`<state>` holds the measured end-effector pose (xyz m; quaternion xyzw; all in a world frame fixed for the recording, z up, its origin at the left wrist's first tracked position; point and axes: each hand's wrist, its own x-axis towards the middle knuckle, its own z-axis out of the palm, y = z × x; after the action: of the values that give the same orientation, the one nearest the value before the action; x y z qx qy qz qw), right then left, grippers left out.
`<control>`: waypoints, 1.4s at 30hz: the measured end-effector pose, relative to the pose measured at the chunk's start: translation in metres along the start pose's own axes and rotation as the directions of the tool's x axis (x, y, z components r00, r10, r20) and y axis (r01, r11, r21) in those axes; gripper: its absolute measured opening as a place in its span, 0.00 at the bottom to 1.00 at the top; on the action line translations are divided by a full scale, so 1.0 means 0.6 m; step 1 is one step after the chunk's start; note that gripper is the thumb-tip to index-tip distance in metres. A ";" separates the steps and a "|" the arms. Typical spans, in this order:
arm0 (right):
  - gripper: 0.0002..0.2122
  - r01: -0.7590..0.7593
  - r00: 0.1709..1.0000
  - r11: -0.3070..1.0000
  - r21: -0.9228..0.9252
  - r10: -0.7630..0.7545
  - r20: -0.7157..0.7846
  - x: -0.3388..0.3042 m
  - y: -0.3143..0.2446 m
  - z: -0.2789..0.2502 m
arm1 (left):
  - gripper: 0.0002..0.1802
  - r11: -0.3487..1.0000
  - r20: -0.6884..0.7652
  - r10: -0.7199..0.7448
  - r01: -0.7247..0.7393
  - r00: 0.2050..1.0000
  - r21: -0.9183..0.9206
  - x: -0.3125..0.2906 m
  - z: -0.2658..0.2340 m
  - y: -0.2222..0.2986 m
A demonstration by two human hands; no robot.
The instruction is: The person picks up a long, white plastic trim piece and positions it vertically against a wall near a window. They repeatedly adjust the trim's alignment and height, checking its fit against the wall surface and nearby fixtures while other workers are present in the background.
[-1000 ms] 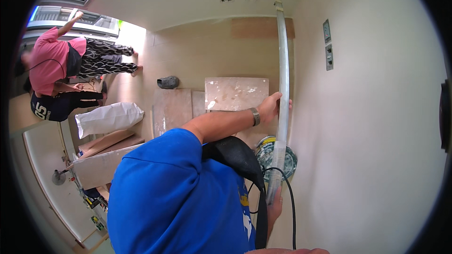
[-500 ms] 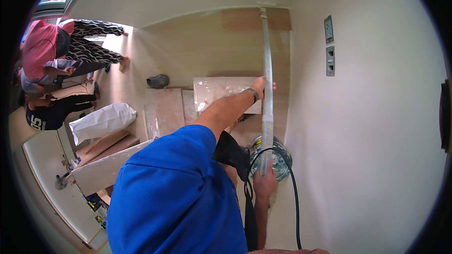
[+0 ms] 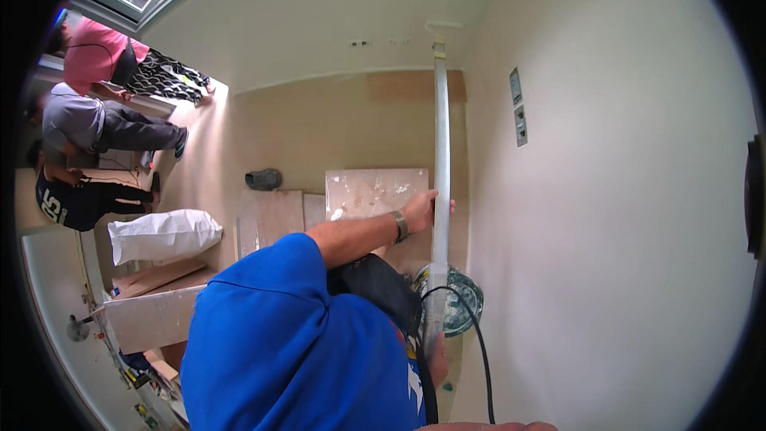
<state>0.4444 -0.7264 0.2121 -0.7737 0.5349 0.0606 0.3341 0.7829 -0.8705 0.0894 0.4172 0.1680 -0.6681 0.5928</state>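
Grasped by left hand (image 3: pixel 418 211) and right hand (image 3: pixel 439 362), spaced presumably for balance, the long metal bar (image 3: pixel 442 136) was held.

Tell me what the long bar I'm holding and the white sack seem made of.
The long bar looks like metal, perhaps aluminium: smooth, silvery-grey, with a dull sheen. The white sack looks like plastic, possibly woven, or paper: satiny, with soft creases.

Large pale digits (image 3: pixel 50 206) are borne on a co-worker's (image 3: pixel 120 194) dark shirt (image 3: pixel 76 211), and partly hidden white print (image 3: pixel 414 383) is seen along the blue shirt's (image 3: pixel 295 327) front edge.
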 end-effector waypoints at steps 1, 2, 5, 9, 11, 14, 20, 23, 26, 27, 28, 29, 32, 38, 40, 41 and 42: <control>0.35 0.029 0.999 0.999 0.032 -0.028 -0.042 -0.018 0.015 0.002 | 0.20 1.000 0.038 0.030 -0.030 0.999 -0.002 -0.027 0.015 -0.003; 0.35 0.060 0.995 0.996 0.062 -0.055 -0.082 -0.037 0.029 0.004 | 0.20 0.999 0.036 0.043 -0.042 0.998 -0.015 -0.054 0.031 -0.007; 0.34 0.133 0.975 0.990 0.056 -0.120 -0.186 -0.083 0.049 -0.001 | 0.20 0.991 0.106 0.095 -0.104 0.990 0.081 -0.127 0.072 -0.013; 0.33 0.191 0.941 0.976 0.107 -0.151 -0.302 -0.109 0.051 -0.002 | 0.20 0.980 0.238 0.166 -0.187 0.957 0.069 -0.176 0.099 -0.026; 0.33 0.276 0.895 0.956 0.096 -0.220 -0.387 -0.120 0.047 -0.010 | 0.20 0.972 0.266 0.198 -0.223 0.944 0.069 -0.204 0.123 -0.027; 0.32 0.307 0.889 0.945 0.116 -0.241 -0.389 -0.132 0.035 -0.030 | 0.20 0.949 0.318 0.272 -0.308 0.908 0.068 -0.262 0.147 -0.013; 0.33 0.494 0.731 0.870 0.012 -0.407 -0.548 -0.119 0.007 -0.055 | 0.19 0.846 0.500 0.432 -0.530 0.750 0.064 -0.341 0.222 0.029; 0.33 0.524 0.703 0.851 0.012 -0.425 -0.570 -0.110 -0.025 -0.081 | 0.19 0.766 0.580 0.501 -0.641 0.643 0.049 -0.378 0.267 0.065; 0.32 0.547 0.681 0.836 0.041 -0.415 -0.603 -0.092 -0.062 -0.128 | 0.19 0.727 0.605 0.531 -0.686 0.593 0.034 -0.413 0.319 0.101; 0.32 0.563 0.661 0.826 0.038 -0.422 -0.621 -0.087 -0.065 -0.139 | 0.19 0.718 0.609 0.542 -0.696 0.579 0.023 -0.423 0.332 0.112; 0.31 0.537 0.706 0.832 0.137 -0.355 -0.613 -0.082 -0.061 -0.141 | 0.19 0.699 0.633 0.542 -0.715 0.552 0.025 -0.427 0.345 0.121; 0.31 0.540 0.704 0.830 0.142 -0.353 -0.616 -0.079 -0.057 -0.149 | 0.18 0.688 0.641 0.545 -0.725 0.541 0.027 -0.434 0.359 0.129; 0.31 0.532 0.728 0.826 0.188 -0.332 -0.600 -0.074 -0.081 -0.174 | 0.18 0.664 0.632 0.555 -0.746 0.541 0.056 -0.442 0.372 0.134; 0.31 0.542 0.720 0.837 0.072 -0.419 -0.554 -0.089 -0.023 -0.114 | 0.18 0.722 0.552 0.500 -0.674 0.667 0.159 -0.375 0.294 0.084; 0.32 0.523 0.734 0.848 0.087 -0.395 -0.552 -0.099 -0.004 -0.078 | 0.18 0.782 0.492 0.461 -0.600 0.738 0.167 -0.344 0.258 0.049; 0.31 0.466 0.794 0.871 0.156 -0.334 -0.508 -0.109 0.009 -0.059 | 0.18 0.809 0.459 0.441 -0.563 0.771 0.167 -0.325 0.238 0.029; 0.29 0.407 0.848 0.885 0.227 -0.274 -0.454 -0.116 0.021 -0.040 | 0.18 0.827 0.434 0.428 -0.537 0.793 0.165 -0.304 0.212 0.018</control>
<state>0.3981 -0.6880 0.2562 -0.7890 0.4474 -0.2496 0.3391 0.7378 -0.8457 0.3064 0.3887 -0.1588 -0.5770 0.7005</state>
